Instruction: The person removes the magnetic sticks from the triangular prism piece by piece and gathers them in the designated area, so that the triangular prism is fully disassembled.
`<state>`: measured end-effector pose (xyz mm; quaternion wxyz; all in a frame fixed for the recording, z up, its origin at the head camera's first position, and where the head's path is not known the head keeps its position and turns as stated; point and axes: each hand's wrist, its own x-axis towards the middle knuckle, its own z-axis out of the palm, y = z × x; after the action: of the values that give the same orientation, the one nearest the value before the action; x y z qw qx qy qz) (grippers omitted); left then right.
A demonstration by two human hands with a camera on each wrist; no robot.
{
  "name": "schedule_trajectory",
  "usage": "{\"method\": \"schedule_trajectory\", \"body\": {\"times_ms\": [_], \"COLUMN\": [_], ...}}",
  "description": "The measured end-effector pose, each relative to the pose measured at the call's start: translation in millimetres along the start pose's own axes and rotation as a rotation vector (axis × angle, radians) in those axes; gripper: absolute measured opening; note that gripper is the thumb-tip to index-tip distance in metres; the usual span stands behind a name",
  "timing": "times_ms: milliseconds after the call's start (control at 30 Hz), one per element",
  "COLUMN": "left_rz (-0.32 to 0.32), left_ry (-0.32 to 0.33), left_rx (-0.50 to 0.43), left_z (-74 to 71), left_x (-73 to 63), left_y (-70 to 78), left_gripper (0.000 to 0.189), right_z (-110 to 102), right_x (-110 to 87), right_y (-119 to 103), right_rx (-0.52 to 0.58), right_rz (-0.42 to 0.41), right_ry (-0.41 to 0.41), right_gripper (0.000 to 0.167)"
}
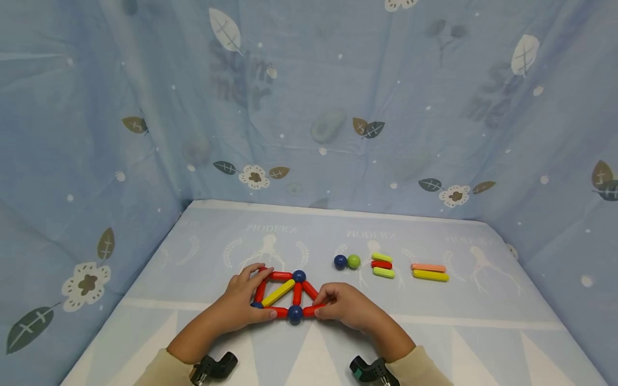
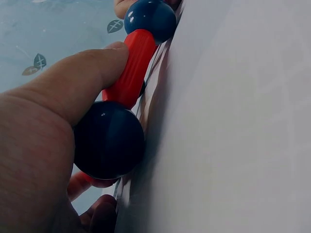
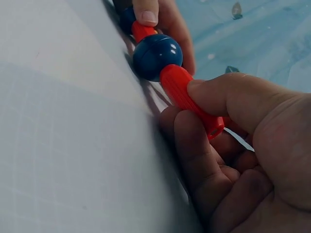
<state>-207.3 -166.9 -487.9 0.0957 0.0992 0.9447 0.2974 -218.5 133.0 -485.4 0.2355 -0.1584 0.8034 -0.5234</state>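
A flat frame of red magnetic rods and blue balls lies on the table, with a yellow rod [image 1: 278, 293] set slantwise inside its left part. My left hand [image 1: 235, 304] holds this frame by its left end. Its thumb presses the lower red rod [image 2: 132, 70], beside a blue corner ball [image 2: 109, 143], while the fingers reach the upper left corner. At the frame's right side, my right hand [image 1: 348, 306] pinches a red rod [image 3: 177, 87] between thumb and fingers. That rod's inner end meets the bottom middle blue ball [image 1: 295, 314]; its outer end shows bare in the right wrist view.
Beyond the right hand sit a dark blue ball [image 1: 340, 261] and a green ball [image 1: 354, 261]. Farther right lie short rods, two yellow-green around a red one [image 1: 382, 265], then an orange rod [image 1: 428, 267] beside a longer yellow one [image 1: 431, 275]. Patterned cloth [image 1: 309, 107] walls the table.
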Motion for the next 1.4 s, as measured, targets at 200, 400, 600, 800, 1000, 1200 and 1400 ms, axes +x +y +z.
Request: {"method": "schedule_trajectory", "body": {"times_ms": [200, 400, 600, 800, 1000, 1200, 1400], "left_rz": [0.004, 0.004, -0.004, -0.003, 0.000, 0.016, 0.008], "left_ry": [0.008, 0.009, 0.006, 0.003, 0.008, 0.003, 0.003], "left_rx": [-0.014, -0.020, -0.009, -0.010, -0.013, -0.014, -0.011], "left_z": [-1.4, -0.7, -0.2, -0.3, 1.0, 1.1, 1.3], "left_x": [1.0, 2.0, 2.9, 3.0, 3.2, 3.2, 3.3], "left_y": [-1.3, -1.4, 0.4, 0.0, -3.0, -4.3, -3.6], "left_gripper": [0.104, 0.104, 0.105, 0.104, 0.104, 0.104, 0.103], "right_z": [2, -2, -7, -20, -37, -49, -61], "right_x": [0.6, 0.6, -1.0, -10.5, -22.8, -32.5, -40.9], "right_y": [-3, 1, 5, 12, 22, 29, 33], "right_rx": [-0.118, -0.065, -0.038, -0.028, -0.010, 0.084, 0.045], "right_rz": [-0.027, -0.005, 0.026, 0.100, 0.160, 0.210, 0.261], "right_ry": [0.014, 0.021, 0.045, 0.134, 0.253, 0.380, 0.477], "right_gripper": [0.010, 0.009, 0.011, 0.018, 0.022, 0.018, 0.018]}}
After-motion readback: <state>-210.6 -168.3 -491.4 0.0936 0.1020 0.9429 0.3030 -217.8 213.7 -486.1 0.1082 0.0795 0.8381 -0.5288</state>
